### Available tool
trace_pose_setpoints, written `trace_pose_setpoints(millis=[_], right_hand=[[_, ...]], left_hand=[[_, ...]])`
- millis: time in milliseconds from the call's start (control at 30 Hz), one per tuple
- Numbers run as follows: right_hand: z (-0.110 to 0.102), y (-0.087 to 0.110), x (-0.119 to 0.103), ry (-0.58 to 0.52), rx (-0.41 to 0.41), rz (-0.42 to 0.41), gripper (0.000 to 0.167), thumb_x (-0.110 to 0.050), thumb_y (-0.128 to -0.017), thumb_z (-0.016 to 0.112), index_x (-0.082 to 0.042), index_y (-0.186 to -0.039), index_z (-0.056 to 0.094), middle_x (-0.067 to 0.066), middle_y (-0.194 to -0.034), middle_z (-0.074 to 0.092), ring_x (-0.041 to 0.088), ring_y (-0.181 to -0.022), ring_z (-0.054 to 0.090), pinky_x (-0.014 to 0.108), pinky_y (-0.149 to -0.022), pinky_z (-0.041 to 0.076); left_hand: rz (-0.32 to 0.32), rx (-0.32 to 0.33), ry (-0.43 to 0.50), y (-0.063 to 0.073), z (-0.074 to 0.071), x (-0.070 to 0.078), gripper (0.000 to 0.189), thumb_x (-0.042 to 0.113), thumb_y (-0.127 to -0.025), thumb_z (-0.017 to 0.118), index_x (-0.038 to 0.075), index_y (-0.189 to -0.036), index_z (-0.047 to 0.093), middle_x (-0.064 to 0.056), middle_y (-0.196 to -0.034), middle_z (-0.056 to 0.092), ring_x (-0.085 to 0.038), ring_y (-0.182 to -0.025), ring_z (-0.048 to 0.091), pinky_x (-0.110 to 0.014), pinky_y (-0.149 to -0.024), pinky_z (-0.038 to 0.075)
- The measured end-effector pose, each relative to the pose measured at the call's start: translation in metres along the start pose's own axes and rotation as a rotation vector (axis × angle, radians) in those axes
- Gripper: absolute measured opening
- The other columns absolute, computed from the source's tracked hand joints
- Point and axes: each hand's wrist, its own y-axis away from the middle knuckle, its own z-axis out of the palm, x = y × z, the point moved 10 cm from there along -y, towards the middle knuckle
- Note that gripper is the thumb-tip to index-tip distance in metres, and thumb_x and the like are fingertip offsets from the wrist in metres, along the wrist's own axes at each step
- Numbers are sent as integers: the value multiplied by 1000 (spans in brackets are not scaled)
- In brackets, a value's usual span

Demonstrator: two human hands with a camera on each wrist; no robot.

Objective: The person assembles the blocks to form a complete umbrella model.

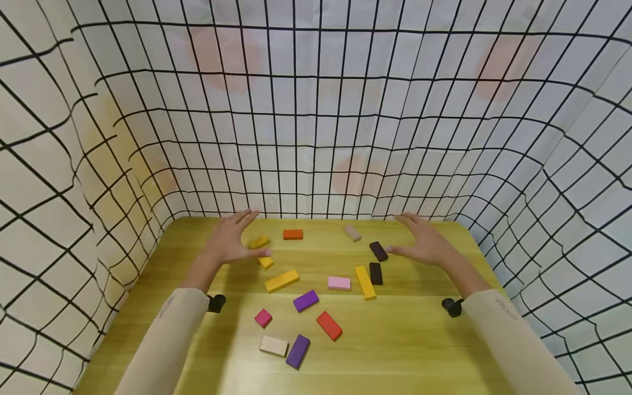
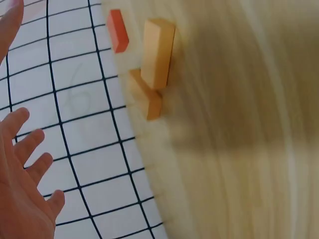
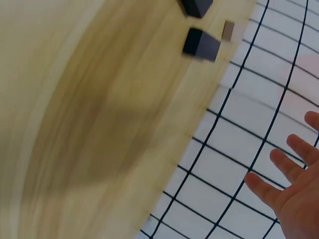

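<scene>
My left hand hovers over the far left of the wooden table, fingers spread and nothing held. Nearest to it are two yellow blocks, one farther back and one by the thumb tip. On the far right, my right hand has its fingers stretched out and holds nothing. Its thumb tip is close beside a black block, with a second black block just in front. The left wrist view shows the spread left fingers; in the right wrist view the right fingers are spread too.
Scattered over the table are an orange block, a pink block, a red block, purple blocks, beige blocks, a magenta cube and more yellow blocks. Black netting over white sheets encloses the back and sides.
</scene>
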Motion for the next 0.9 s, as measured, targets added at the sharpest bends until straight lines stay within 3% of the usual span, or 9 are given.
trace_pose_setpoints(millis=[167,433,900], right_hand=[[6,5,-15,-72,7,8,99,-71,-88,66,-17,-163,31,23,-168,23,54,-148,31,78,-109,33],[13,14,-43,-171,27,5,93,-65,-89,70,-16,-159,36,22,-165,29,53,-146,33,77,-109,35],[58,28,-83,-261,27,-55,84,-61,-92,68,-14,-156,42,15,-158,44,43,-137,51,65,-108,46]], left_hand=[[5,22,48,9,7,8,118,85,-71,69,26,-164,29,-12,-169,29,-44,-153,29,-72,-119,27],[54,50,112,24,13,28,119,80,-70,75,22,-164,31,-10,-169,29,-43,-153,29,-70,-119,30],[95,36,203,45,46,60,114,78,-70,77,25,-162,35,-5,-167,35,-38,-152,35,-68,-114,38]])
